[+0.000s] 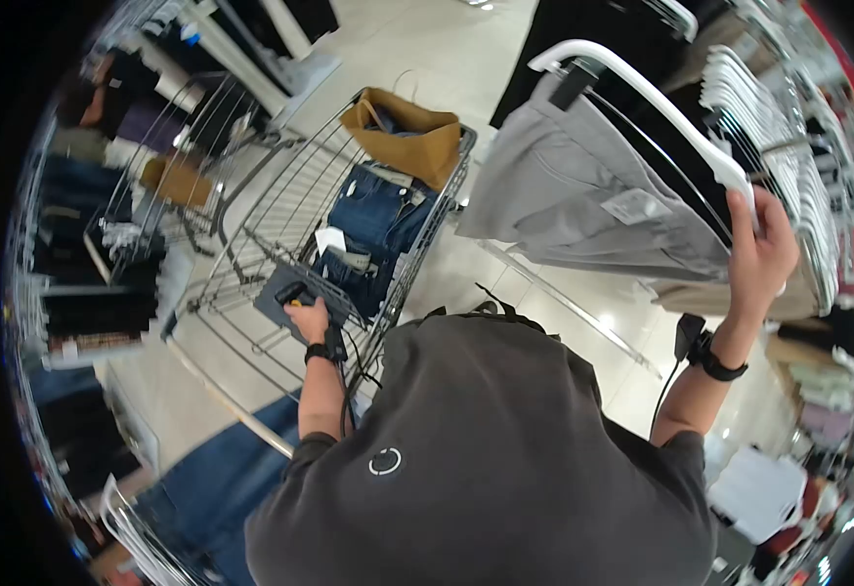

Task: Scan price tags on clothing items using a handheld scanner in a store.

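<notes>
On the right, my right hand is closed around the end of a white hanger. Light grey trousers hang from it by a dark clip, with a pale label on the fabric. Over the shopping cart's grey flap, my left hand is closed on a small black handheld scanner with a yellow part. Folded blue jeans lie in the cart below, beside a white paper tag. Both wrists wear black bands.
The wire shopping cart also carries an open brown bag at its far end. White hangers crowd a clothes rail on the right. Another cart and shelves of folded clothes stand left. Blue denim hangs at lower left.
</notes>
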`<control>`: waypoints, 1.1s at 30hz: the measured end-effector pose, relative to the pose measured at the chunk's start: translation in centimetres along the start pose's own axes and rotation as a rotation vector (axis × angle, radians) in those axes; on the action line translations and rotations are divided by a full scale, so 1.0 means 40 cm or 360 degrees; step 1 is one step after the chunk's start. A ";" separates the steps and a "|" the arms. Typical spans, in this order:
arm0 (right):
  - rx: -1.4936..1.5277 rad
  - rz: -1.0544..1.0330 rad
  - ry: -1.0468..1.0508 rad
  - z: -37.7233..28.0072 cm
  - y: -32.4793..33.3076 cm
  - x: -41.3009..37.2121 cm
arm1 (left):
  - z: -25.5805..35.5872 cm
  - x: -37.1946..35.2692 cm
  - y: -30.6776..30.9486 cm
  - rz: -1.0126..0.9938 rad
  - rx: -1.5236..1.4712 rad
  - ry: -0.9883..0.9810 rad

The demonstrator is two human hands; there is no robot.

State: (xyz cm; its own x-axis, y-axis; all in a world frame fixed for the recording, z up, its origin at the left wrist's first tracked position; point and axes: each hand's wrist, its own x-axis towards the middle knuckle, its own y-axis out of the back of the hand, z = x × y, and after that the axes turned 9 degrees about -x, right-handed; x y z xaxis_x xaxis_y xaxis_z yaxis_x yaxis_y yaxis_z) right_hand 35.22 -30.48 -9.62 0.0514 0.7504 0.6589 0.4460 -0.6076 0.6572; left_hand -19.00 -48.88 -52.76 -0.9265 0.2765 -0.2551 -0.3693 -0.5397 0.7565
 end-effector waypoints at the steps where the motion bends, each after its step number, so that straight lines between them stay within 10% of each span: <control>1: 0.0005 -0.0005 -0.0028 -0.032 0.012 0.000 | 0.001 0.002 -0.004 -0.0023 0.0021 0.0028; 11: -0.0180 0.0158 -0.0210 -0.172 0.078 -0.049 | -0.020 0.021 0.014 0.0043 -0.0050 -0.0200; 21: -0.0464 0.0226 -0.0166 -0.218 0.089 -0.040 | 0.055 0.074 0.188 0.0056 -0.1697 -0.0269; 29: -0.0611 0.0178 -0.0089 -0.246 0.082 -0.022 | 0.469 -0.340 0.373 -0.0975 -0.1786 -0.0933; 33: -0.0617 0.0173 -0.0110 -0.267 0.088 -0.021 | 0.519 -0.515 0.349 -0.2167 -0.1644 -0.0976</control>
State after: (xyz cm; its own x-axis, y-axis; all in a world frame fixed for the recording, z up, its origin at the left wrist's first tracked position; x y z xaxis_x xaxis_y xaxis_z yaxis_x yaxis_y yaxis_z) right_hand 27.19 -36.05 -3.95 0.1455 0.6842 0.7146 0.0657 -0.7274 0.6831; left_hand -3.60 -45.62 -24.43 0.0940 0.9899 0.1062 -0.8749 0.1331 -0.4657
